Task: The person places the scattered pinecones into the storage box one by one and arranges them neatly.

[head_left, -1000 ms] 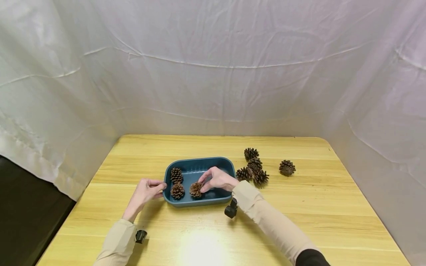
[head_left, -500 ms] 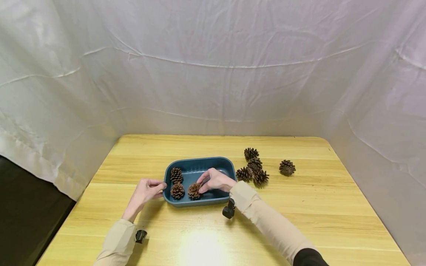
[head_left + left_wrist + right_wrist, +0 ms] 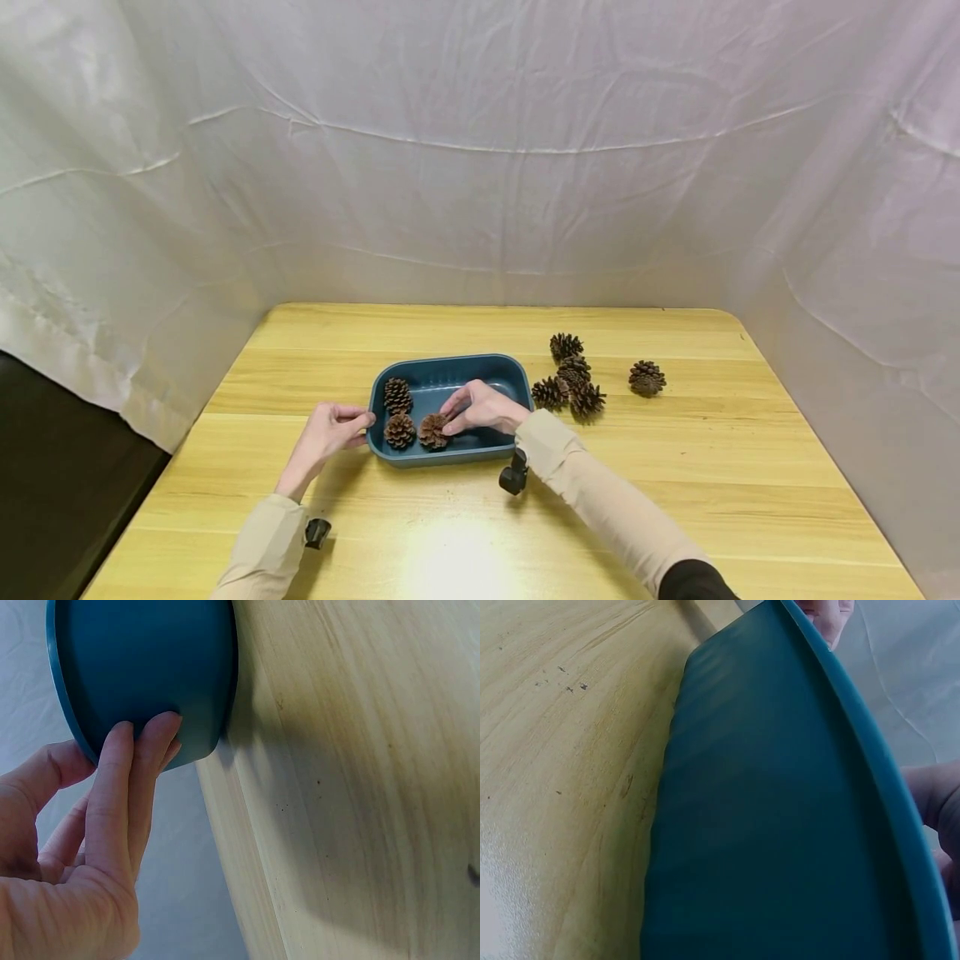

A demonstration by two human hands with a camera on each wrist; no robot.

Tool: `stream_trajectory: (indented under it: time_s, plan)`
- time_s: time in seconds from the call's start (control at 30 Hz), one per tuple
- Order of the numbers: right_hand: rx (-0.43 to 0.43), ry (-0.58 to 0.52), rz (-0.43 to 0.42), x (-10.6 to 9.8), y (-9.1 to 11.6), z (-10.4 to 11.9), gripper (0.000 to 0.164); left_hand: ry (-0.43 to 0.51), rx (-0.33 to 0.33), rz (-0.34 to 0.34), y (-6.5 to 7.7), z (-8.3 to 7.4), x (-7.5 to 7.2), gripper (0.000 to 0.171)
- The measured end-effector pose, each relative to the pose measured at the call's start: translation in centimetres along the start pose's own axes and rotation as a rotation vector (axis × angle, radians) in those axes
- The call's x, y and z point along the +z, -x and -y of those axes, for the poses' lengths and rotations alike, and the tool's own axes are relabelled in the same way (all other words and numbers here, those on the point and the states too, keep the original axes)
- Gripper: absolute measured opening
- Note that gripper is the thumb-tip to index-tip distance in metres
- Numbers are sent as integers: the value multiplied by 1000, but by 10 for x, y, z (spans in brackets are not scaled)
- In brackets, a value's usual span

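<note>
A dark teal plastic tub (image 3: 450,457) with rounded corners stands on the table. My left hand (image 3: 330,435) pinches its left end, thumb at the rim and fingers against the outer wall, as the left wrist view of the tub (image 3: 150,667) shows. Inside, my right hand (image 3: 483,408) holds a brown pine cone (image 3: 432,432) low over the tub's floor. Close to its left sit two more, a front pine cone (image 3: 400,431) and a back pine cone (image 3: 397,395). In the right wrist view the tub's wall (image 3: 772,795) hides most of that hand.
Right of the tub lies a cluster of several pine cones (image 3: 574,372), the nearest just off its rim. A single pine cone (image 3: 647,378) lies farther right. Pale curtains (image 3: 495,192) hang behind and beside the wooden table (image 3: 712,467).
My right hand has shifted slightly left inside the tub, bringing its pine cone closer to the two at the left end. The left hand and tub have stayed put.
</note>
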State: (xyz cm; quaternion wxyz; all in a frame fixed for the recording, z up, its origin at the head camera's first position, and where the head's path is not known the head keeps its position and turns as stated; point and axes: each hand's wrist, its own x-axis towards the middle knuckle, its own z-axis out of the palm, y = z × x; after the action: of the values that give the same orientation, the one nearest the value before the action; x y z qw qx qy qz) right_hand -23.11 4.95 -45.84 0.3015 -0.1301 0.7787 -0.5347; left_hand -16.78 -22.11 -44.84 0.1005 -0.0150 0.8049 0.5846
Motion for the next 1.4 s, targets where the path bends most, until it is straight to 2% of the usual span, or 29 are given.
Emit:
stream_trajectory:
  time_s: [0.37,0.67,1.4]
  plan:
    - [-12,3,1,-1,0,-1,29,0,7,0,0,1,0,33]
    - [6,-57,29,0,-2,-3,28,-6,3,-5,-1,1,0,33]
    - [6,-44,29,-1,-2,-3,30,12,-6,-1,-1,1,1,34]
